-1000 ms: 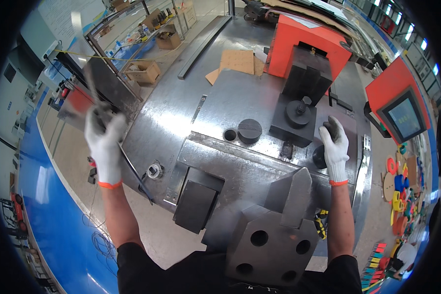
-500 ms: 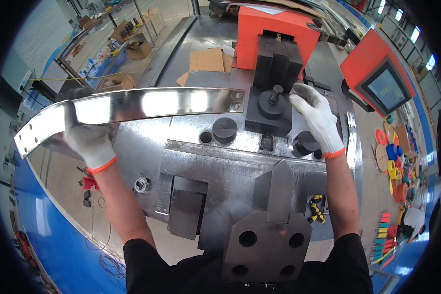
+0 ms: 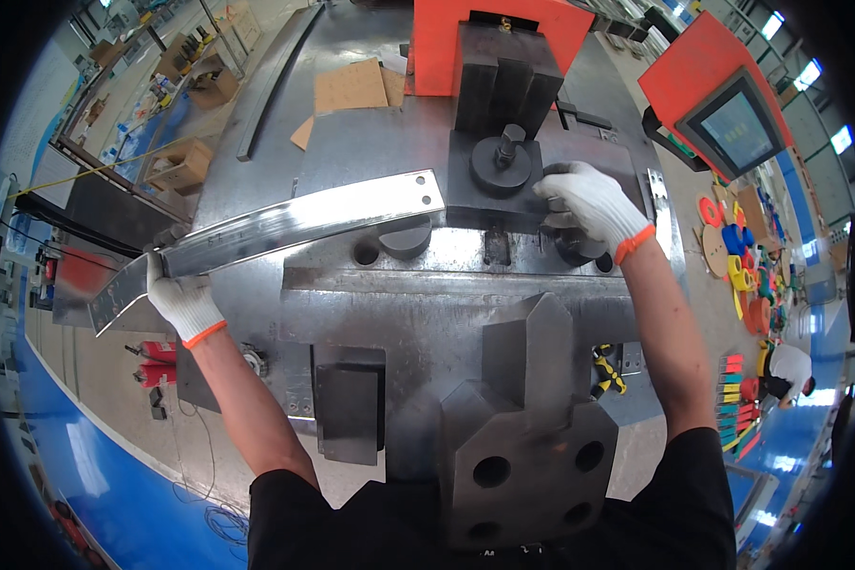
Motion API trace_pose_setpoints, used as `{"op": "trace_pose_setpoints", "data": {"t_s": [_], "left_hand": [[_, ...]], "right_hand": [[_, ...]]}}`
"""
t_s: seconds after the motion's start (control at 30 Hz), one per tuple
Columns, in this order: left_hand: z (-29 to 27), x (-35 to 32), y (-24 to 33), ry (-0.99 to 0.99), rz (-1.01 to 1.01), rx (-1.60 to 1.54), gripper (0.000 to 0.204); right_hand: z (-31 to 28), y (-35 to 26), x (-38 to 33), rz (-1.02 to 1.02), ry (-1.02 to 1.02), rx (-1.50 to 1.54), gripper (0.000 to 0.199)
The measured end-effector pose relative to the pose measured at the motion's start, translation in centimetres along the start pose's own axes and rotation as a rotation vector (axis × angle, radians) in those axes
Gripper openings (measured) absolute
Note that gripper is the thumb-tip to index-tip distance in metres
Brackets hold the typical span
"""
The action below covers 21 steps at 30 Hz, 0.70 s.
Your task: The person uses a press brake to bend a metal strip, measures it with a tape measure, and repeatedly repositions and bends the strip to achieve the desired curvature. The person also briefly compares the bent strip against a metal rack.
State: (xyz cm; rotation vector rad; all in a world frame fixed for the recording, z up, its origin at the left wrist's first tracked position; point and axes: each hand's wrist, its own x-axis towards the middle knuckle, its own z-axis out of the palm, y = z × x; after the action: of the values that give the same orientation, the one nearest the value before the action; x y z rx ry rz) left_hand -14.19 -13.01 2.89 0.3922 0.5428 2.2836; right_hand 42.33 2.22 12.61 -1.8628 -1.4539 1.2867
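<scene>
A long shiny metal strip with holes at both ends is gripped near its bent left end by my left hand, in a white glove with an orange cuff. Its far right end slants up beside the black die block, above a round black post. On that block sits a black disc with a bolt. My right hand, gloved the same way, hovers just right of the disc, its fingers loosely bent and apart, holding nothing. Another round post is partly hidden below it.
A large dark pointed steel tool rises close to my body. Behind the die stands a red machine body, with a red-framed screen to its right. Cardboard, a dark steel block and yellow-black pliers lie around.
The strip's left end has dropped and swung nearer to me, with its broad face turned. My right hand has come slightly lower beside the disc. The whole view has shifted.
</scene>
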Motion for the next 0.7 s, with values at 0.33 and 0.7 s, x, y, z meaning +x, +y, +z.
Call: {"op": "trace_pose_setpoints", "data": {"t_s": [0.33, 0.7], "left_hand": [[-3.4, -2.1, -2.4, 0.226, -0.039, 0.061, 0.029], [-1.7, -2.4, -3.2, 0.566, 0.194, 0.028, 0.044]], "right_hand": [[3.2, 0.0, -0.2, -0.191, 0.134, -0.830, 0.108], [3.3, 2.1, -0.2, -0.411, 0.203, -0.649, 0.102]]}}
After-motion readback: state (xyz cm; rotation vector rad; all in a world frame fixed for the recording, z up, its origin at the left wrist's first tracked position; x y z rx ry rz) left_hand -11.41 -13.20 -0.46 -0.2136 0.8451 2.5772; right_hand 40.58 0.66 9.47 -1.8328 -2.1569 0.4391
